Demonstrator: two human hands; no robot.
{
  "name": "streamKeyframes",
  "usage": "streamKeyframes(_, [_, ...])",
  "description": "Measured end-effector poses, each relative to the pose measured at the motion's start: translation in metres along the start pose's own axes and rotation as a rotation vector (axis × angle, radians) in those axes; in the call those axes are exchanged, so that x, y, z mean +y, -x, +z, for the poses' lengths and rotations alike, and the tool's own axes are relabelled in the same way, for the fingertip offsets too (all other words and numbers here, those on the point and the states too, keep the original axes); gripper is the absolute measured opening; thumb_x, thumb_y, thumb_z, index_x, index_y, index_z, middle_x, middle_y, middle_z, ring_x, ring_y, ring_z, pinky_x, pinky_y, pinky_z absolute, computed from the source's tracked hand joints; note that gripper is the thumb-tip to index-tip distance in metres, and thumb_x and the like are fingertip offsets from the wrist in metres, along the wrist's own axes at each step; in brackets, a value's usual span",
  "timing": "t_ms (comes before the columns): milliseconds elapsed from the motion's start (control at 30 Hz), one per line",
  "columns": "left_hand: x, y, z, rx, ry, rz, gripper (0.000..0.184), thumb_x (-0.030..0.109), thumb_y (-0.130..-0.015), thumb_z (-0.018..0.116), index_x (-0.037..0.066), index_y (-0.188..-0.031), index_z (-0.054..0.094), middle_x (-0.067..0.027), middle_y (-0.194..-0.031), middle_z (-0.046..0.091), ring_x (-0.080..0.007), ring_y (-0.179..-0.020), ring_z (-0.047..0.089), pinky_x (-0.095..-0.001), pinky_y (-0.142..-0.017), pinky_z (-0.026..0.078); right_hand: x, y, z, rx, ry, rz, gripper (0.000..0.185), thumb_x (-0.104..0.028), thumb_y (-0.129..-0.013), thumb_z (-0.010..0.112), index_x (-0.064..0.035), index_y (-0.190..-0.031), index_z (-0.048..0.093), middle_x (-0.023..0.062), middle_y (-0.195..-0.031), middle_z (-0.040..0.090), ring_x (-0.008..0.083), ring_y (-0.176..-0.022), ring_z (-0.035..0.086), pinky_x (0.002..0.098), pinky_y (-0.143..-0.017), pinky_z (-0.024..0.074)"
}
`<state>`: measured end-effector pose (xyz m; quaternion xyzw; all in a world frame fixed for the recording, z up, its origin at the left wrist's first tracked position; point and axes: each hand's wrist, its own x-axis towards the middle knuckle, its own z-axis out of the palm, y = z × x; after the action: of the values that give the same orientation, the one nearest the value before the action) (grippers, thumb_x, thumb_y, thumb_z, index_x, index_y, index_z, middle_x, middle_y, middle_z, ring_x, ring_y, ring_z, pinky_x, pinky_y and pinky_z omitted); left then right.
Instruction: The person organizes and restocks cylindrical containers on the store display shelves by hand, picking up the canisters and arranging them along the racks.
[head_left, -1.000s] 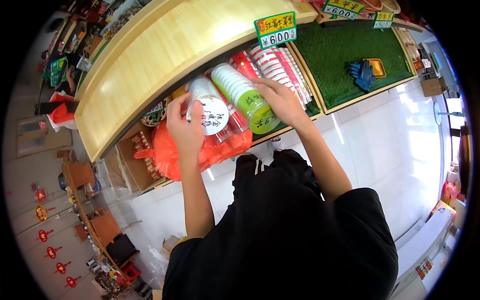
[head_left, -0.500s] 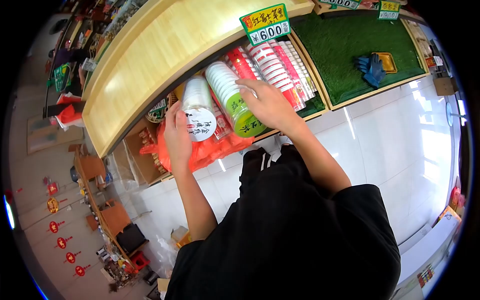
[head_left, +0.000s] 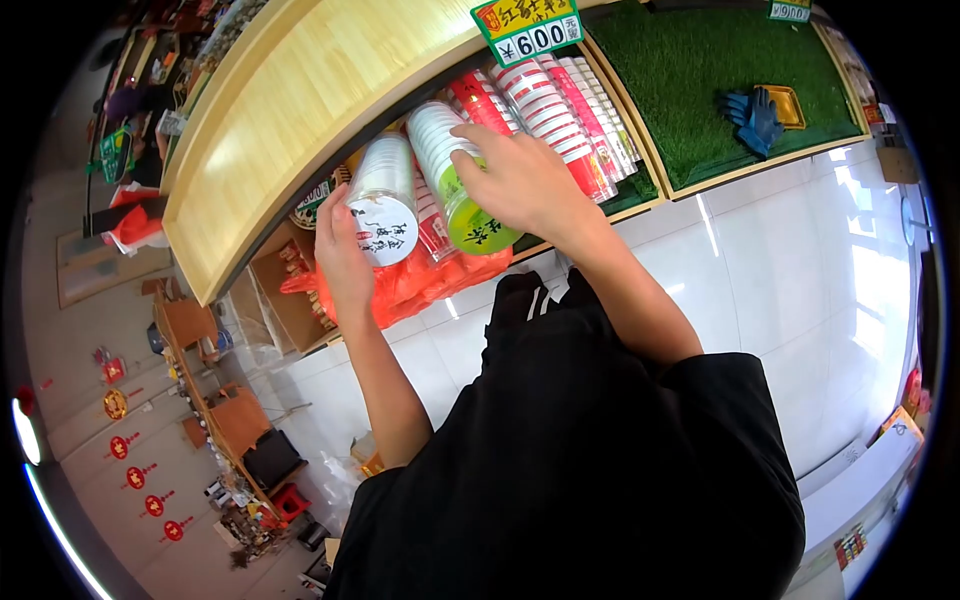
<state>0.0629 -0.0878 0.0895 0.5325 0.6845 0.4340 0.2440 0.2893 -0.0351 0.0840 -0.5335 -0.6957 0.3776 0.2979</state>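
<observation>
A clear tube with a white labelled end (head_left: 384, 228) lies in the display bin, and my left hand (head_left: 343, 255) rests against its left side with the fingers lightly curled. Beside it lies a clear tube of stacked white pieces with a green label (head_left: 478, 222). My right hand (head_left: 520, 185) lies on that tube's right side, fingers apart. Red and white tubes (head_left: 555, 125) fill the bin to the right. Under the two front tubes is a red plastic bag (head_left: 425, 285).
A price sign (head_left: 530, 30) stands above the bin. On green turf (head_left: 690, 90) at the right lie blue gloves (head_left: 755, 120) beside a yellow tray (head_left: 782, 106). An open cardboard box (head_left: 285, 305) stands at the bin's left end.
The view has shifted. The white-ended tube and the green tube lie farther apart than a second ago at their near ends, and both hands have moved with them.
</observation>
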Motion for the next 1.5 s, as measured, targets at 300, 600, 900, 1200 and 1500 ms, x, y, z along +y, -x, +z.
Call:
streamKeyframes(300, [-0.008,-0.014,-0.007,-0.012,0.090,-0.022,0.053,0.042,-0.098,0.040,-0.005,-0.118,0.057,-0.0118,-0.102,0.061,-0.0162,-0.091,0.057,-0.0280,-0.081,0.045,-0.004,-0.013,0.001,0.062,0.053,-0.049,0.040,-0.035,-0.086,0.049,-0.0005,-0.098,0.063,0.0246,-0.076,0.065,0.0419,-0.076,0.064,0.0497,-0.074,0.0504])
streamKeyframes(600, [-0.008,-0.014,-0.003,-0.023,0.065,-0.029,0.053,0.042,-0.098,0.040,-0.006,-0.116,0.057,-0.0123,-0.103,0.061,-0.0175,-0.091,0.058,-0.0294,-0.081,0.045,-0.009,-0.012,0.001,-0.012,0.069,-0.037,0.041,-0.033,-0.087,0.049,-0.0040,-0.113,0.062,0.0236,-0.085,0.066,0.0406,-0.084,0.063,0.0470,-0.081,0.0484])
streamKeyframes(900, [-0.009,0.020,0.022,0.042,-0.129,0.181,0.054,0.040,-0.091,0.051,-0.005,-0.120,0.054,-0.0200,-0.113,0.059,-0.0294,-0.102,0.058,-0.0372,-0.086,0.047,0.019,0.009,0.011,0.044,0.032,-0.124,0.040,-0.032,-0.086,0.050,-0.0041,-0.112,0.061,0.0212,-0.095,0.066,0.0371,-0.084,0.064,0.0459,-0.078,0.0509])
streamKeyframes(1200, [-0.025,0.037,0.034,-0.009,-0.172,0.178,0.058,0.040,-0.088,0.056,-0.004,-0.126,0.048,-0.0201,-0.125,0.052,-0.0321,-0.111,0.054,-0.0393,-0.087,0.047,0.040,0.036,0.019,0.043,-0.035,-0.112,0.036,-0.025,-0.086,0.056,-0.0069,-0.118,0.056,0.0167,-0.109,0.062,0.0356,-0.091,0.063,0.0431,-0.077,0.0514])
streamKeyframes(1500, [-0.036,0.033,0.031,-0.047,-0.176,0.162,0.061,0.037,-0.082,0.062,0.000,-0.128,0.048,-0.0206,-0.130,0.050,-0.0335,-0.118,0.051,-0.0405,-0.093,0.045,0.051,0.041,0.036,0.080,-0.078,-0.107,0.037,-0.024,-0.085,0.058,-0.0081,-0.119,0.055,0.0163,-0.108,0.061,0.0361,-0.087,0.064,0.0435,-0.074,0.0521])
